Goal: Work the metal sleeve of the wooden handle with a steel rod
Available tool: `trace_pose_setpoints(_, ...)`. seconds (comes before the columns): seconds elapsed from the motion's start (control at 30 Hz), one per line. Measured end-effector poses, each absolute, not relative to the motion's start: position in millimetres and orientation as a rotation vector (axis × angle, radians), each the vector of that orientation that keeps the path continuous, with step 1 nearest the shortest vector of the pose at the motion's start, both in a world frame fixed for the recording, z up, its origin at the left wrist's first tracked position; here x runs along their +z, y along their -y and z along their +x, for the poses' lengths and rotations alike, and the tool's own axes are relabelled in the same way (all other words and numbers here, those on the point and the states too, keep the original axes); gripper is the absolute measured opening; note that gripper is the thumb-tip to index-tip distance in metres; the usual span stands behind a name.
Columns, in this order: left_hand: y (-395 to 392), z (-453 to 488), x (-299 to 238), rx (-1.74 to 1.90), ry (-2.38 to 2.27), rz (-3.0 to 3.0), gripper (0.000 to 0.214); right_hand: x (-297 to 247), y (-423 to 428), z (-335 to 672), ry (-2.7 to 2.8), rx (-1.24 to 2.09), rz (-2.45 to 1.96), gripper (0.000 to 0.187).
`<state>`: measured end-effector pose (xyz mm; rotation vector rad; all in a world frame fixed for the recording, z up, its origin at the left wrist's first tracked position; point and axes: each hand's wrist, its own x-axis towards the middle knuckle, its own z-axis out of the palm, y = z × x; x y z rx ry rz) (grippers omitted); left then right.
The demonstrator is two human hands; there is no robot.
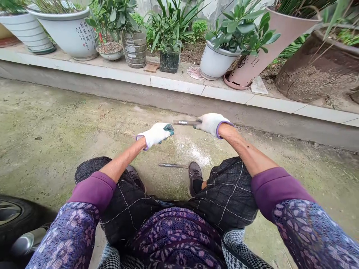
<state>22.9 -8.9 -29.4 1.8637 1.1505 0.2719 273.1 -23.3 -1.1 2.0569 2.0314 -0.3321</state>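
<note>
I see two slim grey metal rods (185,122), one on concrete ground (112,112), one crosswise, pointing left, pinched by the white-gloved right hand (210,123), the white-gloved left hand's (155,134) fingers curled together.

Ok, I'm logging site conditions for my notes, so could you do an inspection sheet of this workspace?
Surface: ground, greenish in patches.
Job's things: one held rod with a shiny band; a second rod lying near the right shoe.
Clutter: white powder scattered near that shoe.
Hands: right hand gloved, gripping the held rod; left hand gloved, curled, contents unclear.
Cables: nothing seen.
Surroundings: potted plants along a ledge; tyre at lower left.
</note>
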Motion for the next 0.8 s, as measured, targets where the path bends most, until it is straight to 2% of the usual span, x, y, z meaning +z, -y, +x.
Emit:
trace_pose_setpoints(0.23,27.2,32.4,-25.7,0.446,-1.123,1.764,0.017,12.7,13.6,258.1,-2.15,-0.139,2.196,0.047)
trace_pose_setpoints(0.3,24.8,29.1,-28.4,0.484,-1.127,1.722,0.017,12.1,12.3,256.5,-2.205,-0.176,2.268,0.043)
trace_pose_setpoints(0.37,21.6,25.0,-33.4,0.502,-1.135,1.665,0.016,13.4,14.0,255.4,-2.269,-0.419,2.366,0.041)
trace_pose_setpoints(0.47,16.6,19.9,-41.3,0.483,-1.131,1.604,0.014,20.1,25.4,250.1,-2.248,-1.008,2.464,0.043)
trace_pose_setpoints(0.6,5.8,16.3,-43.7,0.477,-1.109,1.564,0.018,32.5,48.7,242.9,-2.191,-1.532,2.294,0.046)
trace_pose_setpoints(0.7,-5.5,15.5,-41.9,0.478,-1.091,1.615,0.021,36.9,60.7,246.0,-2.134,-1.579,1.984,0.046)
trace_pose_setpoints(0.8,-11.9,16.1,-42.6,0.427,-1.096,1.784,0.02,32.5,65.4,253.0,-2.125,-1.326,1.93,0.039)
